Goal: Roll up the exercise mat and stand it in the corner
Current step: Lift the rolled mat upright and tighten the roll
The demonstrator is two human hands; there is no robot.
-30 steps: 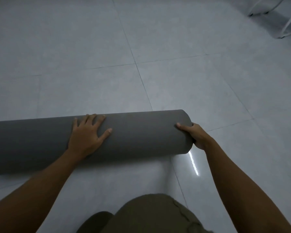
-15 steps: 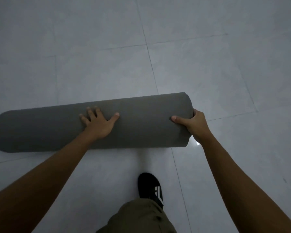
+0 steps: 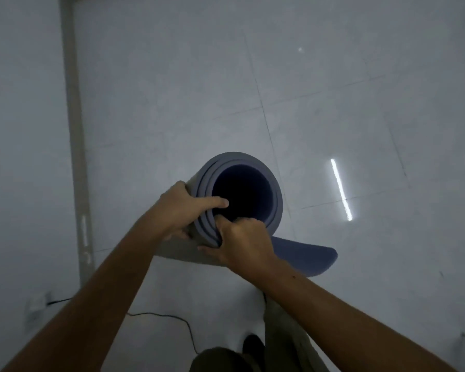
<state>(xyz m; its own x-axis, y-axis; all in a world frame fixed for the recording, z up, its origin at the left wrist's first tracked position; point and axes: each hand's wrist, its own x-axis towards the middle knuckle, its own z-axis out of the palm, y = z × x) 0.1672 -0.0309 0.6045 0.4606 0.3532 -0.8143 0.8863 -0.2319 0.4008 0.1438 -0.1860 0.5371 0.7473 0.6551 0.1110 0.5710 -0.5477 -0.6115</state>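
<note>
1. The exercise mat (image 3: 275, 194), which half a second ago lay on its side along the tiled floor (image 3: 333, 89), now stands on end, its open top facing the camera.
2. The left hand (image 3: 181, 208) has moved from resting flat on the roll to grasping the rim, thumb hooked over the layered edge into the hollow core.
3. The right hand (image 3: 242, 242) has shifted from the roll's end to clenching the near rim, pinching the layers together.
4. A loose outer flap (image 3: 306, 257) sticks out to the right behind the right hand, so the roll looks slack and may need tightening.
5. A wall (image 3: 19, 130) and its baseboard (image 3: 74, 130) now show on the left, with a cable (image 3: 172, 318) on the floor below.
6. Rolling seems done; the mat appears upright in open floor, not yet set in a corner.
</note>
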